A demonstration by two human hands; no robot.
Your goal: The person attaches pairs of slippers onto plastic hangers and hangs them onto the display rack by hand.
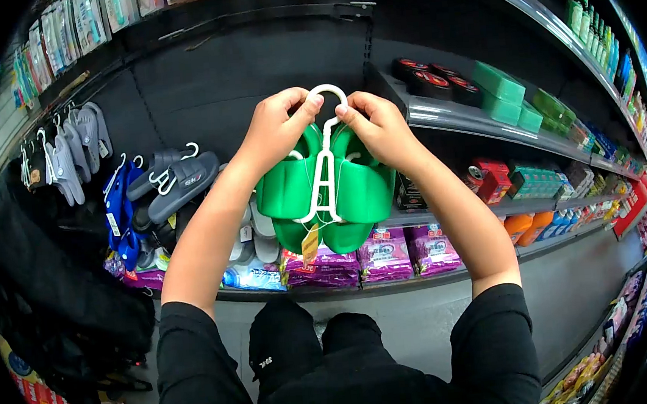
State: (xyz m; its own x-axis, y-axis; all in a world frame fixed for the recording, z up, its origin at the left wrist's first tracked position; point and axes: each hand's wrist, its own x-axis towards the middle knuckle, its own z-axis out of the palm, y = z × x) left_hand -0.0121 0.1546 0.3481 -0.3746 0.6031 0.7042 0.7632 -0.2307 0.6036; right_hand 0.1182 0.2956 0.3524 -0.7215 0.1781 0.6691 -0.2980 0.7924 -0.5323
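A pair of green slippers point(368, 191) hangs from a white plastic hanger point(325, 183) in front of my chest, with a small yellowish tag dangling below. My left hand point(279, 126) is closed at the left side of the hanger's hook, thumb and fingers pinching near its top. On the right side of the same hook, my right hand point(374, 126) pinches with thumb and forefinger. Both hands are above the slippers' straps.
Grey slippers point(185, 184) and blue slippers point(120, 210) hang or lie at the left, beside a black cloth heap point(48, 277). Purple packages point(385, 256) line the bottom shelf. Stocked shelves point(476, 118) stand at the right.
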